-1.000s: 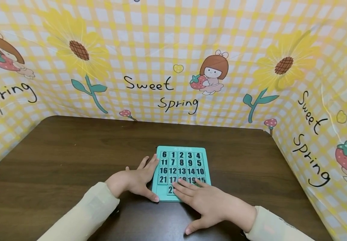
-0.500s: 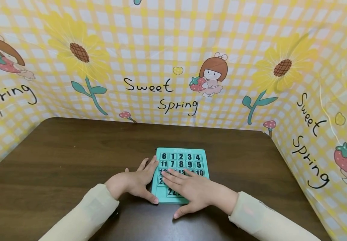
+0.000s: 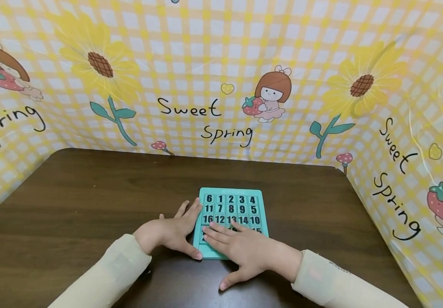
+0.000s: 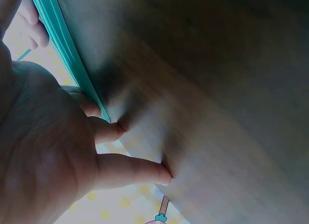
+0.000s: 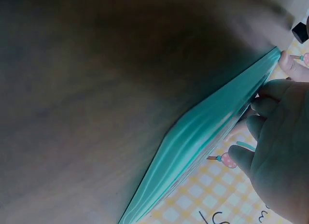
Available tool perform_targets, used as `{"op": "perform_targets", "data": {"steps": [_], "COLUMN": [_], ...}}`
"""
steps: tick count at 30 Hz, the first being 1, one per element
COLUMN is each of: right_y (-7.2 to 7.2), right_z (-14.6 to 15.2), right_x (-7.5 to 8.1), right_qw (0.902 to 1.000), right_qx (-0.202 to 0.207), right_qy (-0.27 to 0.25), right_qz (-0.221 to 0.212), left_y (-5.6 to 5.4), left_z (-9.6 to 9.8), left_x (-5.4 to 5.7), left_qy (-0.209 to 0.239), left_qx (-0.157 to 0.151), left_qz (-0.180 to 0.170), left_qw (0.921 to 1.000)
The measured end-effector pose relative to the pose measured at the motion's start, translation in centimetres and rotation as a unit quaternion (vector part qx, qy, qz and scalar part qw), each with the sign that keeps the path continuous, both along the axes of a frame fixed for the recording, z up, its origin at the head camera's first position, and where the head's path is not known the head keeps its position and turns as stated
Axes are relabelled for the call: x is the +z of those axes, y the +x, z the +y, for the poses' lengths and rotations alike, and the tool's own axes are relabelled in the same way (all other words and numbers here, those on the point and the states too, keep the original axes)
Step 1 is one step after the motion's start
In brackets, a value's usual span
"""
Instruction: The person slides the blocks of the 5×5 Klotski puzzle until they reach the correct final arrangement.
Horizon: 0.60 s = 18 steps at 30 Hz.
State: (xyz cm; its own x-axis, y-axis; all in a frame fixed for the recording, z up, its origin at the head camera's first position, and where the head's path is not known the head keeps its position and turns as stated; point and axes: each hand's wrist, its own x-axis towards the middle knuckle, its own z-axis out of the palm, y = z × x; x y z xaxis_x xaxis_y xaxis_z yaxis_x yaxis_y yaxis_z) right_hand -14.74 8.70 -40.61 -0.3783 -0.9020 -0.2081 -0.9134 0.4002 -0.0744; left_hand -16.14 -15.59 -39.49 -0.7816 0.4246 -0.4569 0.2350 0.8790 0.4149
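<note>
A turquoise sliding number puzzle [image 3: 231,209] lies flat on the table, its square tiles printed with black numbers. Along its left side my left hand [image 3: 174,229] is spread, fingertips at the upper part of the edge and thumb by the lower left corner. My right hand [image 3: 248,251] reaches over the lower rows from the right with straight fingers, fingertips low over the left columns, hiding several tiles. The left wrist view has fingers [image 4: 130,170] stretched beside the turquoise rim. In the right wrist view the puzzle's side [image 5: 207,125] runs below the fingers.
The dark wooden table [image 3: 121,184] extends around the puzzle. A yellow checked cloth [image 3: 190,55] printed with flowers and "Sweet Spring" hangs at the back and both sides.
My right hand has moved left and up across the puzzle, then slightly back down, so its fingertips now cover tiles near the lower left. The left hand has stayed in place.
</note>
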Motion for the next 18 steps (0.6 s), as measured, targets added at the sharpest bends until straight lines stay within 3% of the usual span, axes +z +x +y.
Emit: {"op": "perform_targets", "data": {"steps": [10, 18], "right_y": [1.1, -0.9], "right_z": [0.1, 0.2], "right_x": [0.1, 0.0], "right_qw": [0.9999, 0.9996], "right_qx": [0.014, 0.0], "right_qy": [0.004, -0.025], "right_qz": [0.004, -0.014], "left_y": [0.0, -0.1], "left_z": [0.0, 0.0], "left_x": [-0.2, -0.1], "left_qy": [0.0, -0.001], "left_qx": [0.003, -0.001], "left_qz": [0.005, 0.001], "left_qw": [1.0, 1.0]}}
